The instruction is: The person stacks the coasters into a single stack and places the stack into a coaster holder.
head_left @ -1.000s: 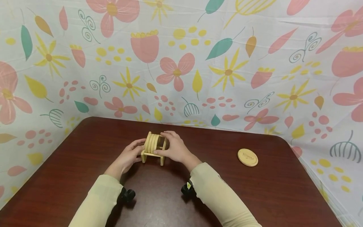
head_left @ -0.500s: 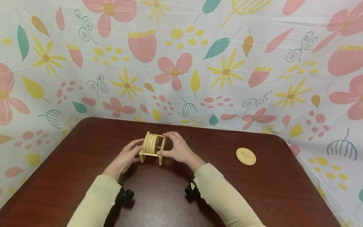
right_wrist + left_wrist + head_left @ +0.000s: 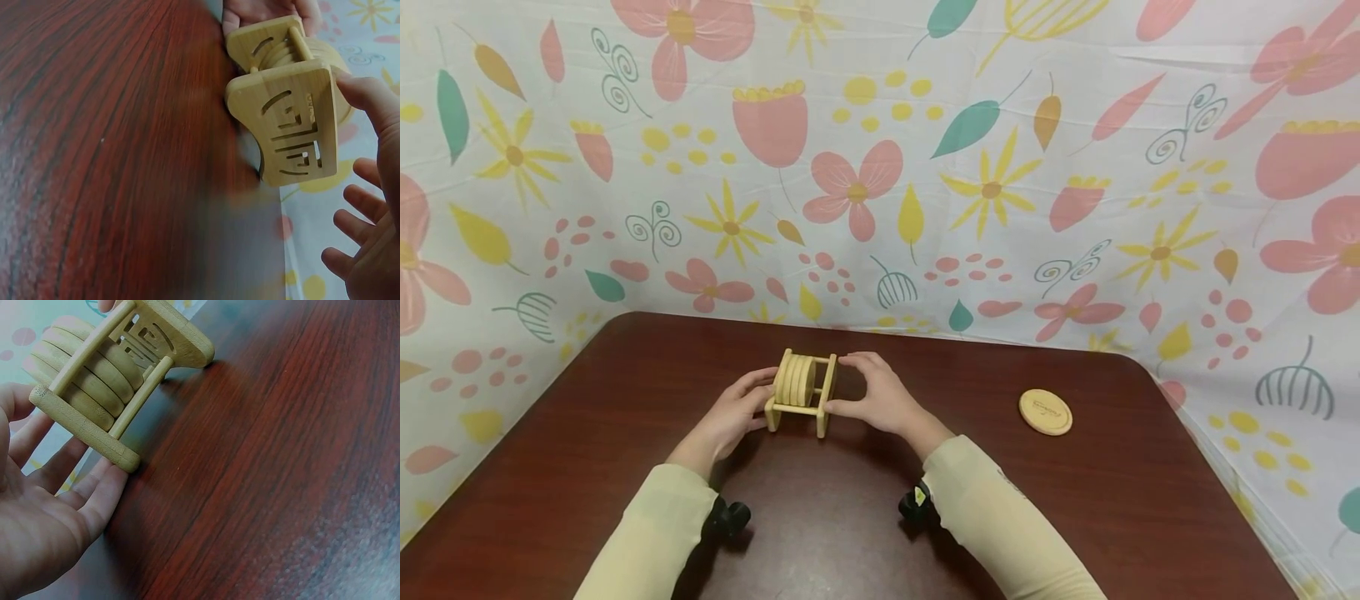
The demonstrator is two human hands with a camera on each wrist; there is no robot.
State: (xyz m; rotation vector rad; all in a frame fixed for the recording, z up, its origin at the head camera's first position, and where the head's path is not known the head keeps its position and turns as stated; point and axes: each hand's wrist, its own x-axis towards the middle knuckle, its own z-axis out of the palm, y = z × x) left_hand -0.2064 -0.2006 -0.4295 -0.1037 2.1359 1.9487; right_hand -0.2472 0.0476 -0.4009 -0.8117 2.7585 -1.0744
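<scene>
A small bamboo coaster rack (image 3: 797, 410) stands on the table, with several round coasters (image 3: 793, 381) upright against its left end. My left hand (image 3: 726, 417) touches that end; in the left wrist view its fingers (image 3: 59, 462) lie fairly straight against the outer side of the end panel (image 3: 87, 432). Beside the other end is my right hand (image 3: 883, 398), thumb and fingers spread. The right wrist view shows its thumb (image 3: 369, 100) at the edge of the cut-out end panel (image 3: 290, 125) and the other fingers apart from it.
A single round coaster (image 3: 1046, 412) lies flat on the right part of the dark red-brown table (image 3: 955, 517). Behind the table's far edge hangs a white cloth (image 3: 850, 317) printed with flowers and leaves. Black camera mounts (image 3: 727, 518) sit at both wrists.
My right hand has drawn back to the right from over the coasters to the rack's right end. The gap between coasters and right panel shows more. My left hand stays at the left end.
</scene>
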